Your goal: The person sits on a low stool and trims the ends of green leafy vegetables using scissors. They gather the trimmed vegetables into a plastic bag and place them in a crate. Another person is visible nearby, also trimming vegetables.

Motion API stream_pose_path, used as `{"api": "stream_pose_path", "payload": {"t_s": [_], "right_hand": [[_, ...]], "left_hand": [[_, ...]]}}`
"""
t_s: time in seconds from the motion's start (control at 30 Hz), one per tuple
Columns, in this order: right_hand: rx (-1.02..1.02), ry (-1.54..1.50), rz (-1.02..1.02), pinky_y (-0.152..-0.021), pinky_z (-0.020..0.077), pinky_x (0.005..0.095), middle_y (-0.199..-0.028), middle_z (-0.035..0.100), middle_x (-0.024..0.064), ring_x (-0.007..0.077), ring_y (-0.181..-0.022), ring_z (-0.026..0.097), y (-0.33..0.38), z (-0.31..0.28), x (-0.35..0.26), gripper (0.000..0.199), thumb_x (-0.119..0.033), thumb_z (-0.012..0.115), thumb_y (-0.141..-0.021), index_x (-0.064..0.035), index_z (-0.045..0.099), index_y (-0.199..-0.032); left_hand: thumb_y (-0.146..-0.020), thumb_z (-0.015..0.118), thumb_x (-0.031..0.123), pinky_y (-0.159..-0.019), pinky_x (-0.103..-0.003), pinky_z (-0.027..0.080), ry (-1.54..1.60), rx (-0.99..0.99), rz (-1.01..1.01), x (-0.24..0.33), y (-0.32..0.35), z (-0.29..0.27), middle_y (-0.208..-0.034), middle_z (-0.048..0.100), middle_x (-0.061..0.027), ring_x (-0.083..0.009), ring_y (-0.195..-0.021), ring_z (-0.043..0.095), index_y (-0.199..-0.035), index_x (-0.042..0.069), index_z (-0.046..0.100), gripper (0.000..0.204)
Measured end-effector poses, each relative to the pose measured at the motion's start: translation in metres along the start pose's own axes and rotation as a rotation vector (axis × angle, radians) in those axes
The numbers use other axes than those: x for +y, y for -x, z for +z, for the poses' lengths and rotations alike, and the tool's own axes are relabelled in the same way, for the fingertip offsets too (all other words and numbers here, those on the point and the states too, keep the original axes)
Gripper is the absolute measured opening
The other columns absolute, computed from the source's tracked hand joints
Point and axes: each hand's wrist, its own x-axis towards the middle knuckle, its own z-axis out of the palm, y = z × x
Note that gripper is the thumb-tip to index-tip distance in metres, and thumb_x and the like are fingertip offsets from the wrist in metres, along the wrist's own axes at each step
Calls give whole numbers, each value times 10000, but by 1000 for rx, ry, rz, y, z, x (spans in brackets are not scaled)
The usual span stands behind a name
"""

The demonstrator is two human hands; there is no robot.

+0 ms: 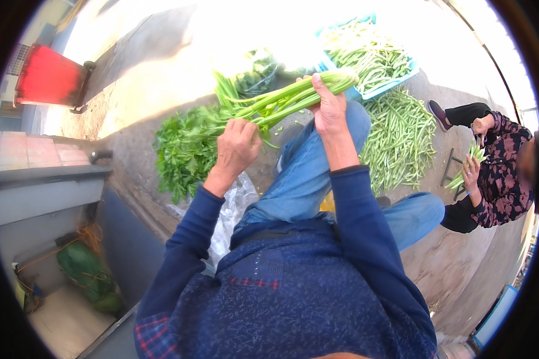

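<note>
Clear plastic: crumpled at 10 o'clock from your waist (236,203), beside your jeans (290,188).
Left hand: yours (238,143) curls against the celery at 11 o'clock, near the leafy end; the fingertips are hidden, so you cannot tell whether they pinch a stem.
Right hand: yours (330,110) is clamped on the celery near its pale base, at 12 o'clock, thumb on top.
Celery: the bunch (287,100) slants across in front of you, base toward 1 o'clock, stalks running toward 11.
Leafy greens: a heap (185,146) on the ground at 10 o'clock.
Green beans: a loose pile (398,140) at 1 to 2 o'clock.
Light-blue crate: filled with more beans, just beyond that pile (390,87).
Co-worker: at 2 o'clock (503,170), both hands on beans.
</note>
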Motion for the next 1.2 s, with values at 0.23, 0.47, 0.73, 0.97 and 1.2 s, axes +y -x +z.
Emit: {"api": "stream_pose_path", "payload": {"t_s": [0.23,0.47,0.73,0.97,1.2], "right_hand": [[-59,-4,17,-932,633,485,-1196,715,182,322,-1154,717,0,2,0,341,-182,779,-996,22,627,-1223],[-145,-55,-31,-980,612,432,-1184,732,160,284,-1137,720,-2,1,-1,337,-166,777,-992,14,643,-1244],[-218,-85,-33,-1003,601,442,-1202,749,199,293,-1142,727,-1,0,-1,348,-210,765,-1000,13,662,-1246],[-305,-46,40,-1018,592,437,-1239,748,217,296,-1159,727,-1,4,-1,380,-240,770,-996,0,668,-1273],[-301,-35,37,-985,619,431,-1190,754,196,276,-1149,736,3,5,-4,357,-202,781,-989,29,682,-1243]], "left_hand": [[-781,793,147,-734,-427,562,-48,-96,0,-17,-10,11,-929,673,-90,-289,-886,675,-1089,64,730,325],[-916,741,197,-609,-273,401,975,-506,-549,-13,-5,-3,-736,501,61,-74,-649,469,-976,46,733,162],[-1098,598,361,-569,-235,268,992,-759,-559,-22,-12,-16,-712,430,105,-28,-621,356,-1162,29,776,382],[-1075,652,392,-623,-251,367,1024,-1053,-447,-70,-28,-15,-740,516,93,-35,-694,440,-1270,76,783,394],[-1026,648,260,-675,-299,473,825,-1164,-125,-56,-69,-34,-825,687,5,-74,-732,557,-1235,57,797,327]]}}
